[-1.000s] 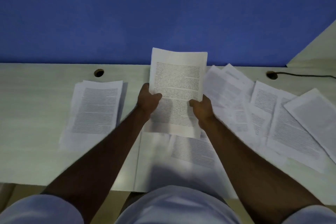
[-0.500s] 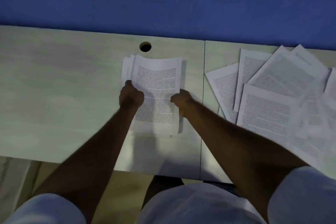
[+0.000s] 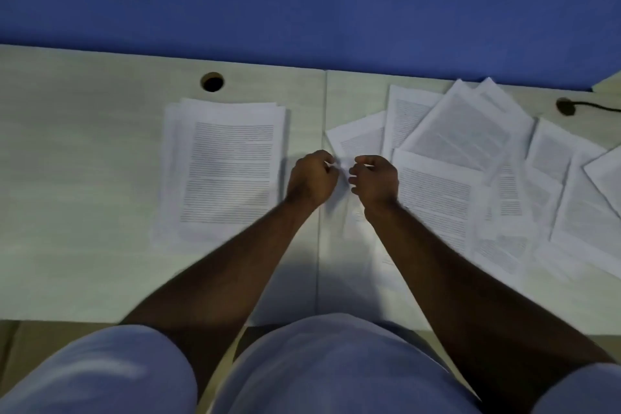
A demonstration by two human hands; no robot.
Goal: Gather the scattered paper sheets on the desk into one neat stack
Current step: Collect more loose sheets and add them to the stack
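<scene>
A stack of printed sheets (image 3: 221, 171) lies flat on the pale desk (image 3: 84, 178), left of the desk seam and just below a cable hole. Several loose printed sheets (image 3: 470, 158) lie fanned and overlapping on the right half. The nearest loose sheet (image 3: 359, 141) reaches under both hands. My left hand (image 3: 311, 180) is at that sheet's left edge and my right hand (image 3: 374, 180) is over it, fingers curled and facing each other. Whether either hand pinches the sheet is unclear. Neither hand touches the stack.
A blue wall panel (image 3: 302, 3) runs along the desk's far edge. One cable hole (image 3: 212, 81) sits above the stack. A second cable hole (image 3: 566, 106), with a dark cable, is at the far right. The desk's near edge is by my lap.
Both hands carried a bundle of sheets left and laid it on the stack. They have since let go and moved right, to the nearest loose sheet.
</scene>
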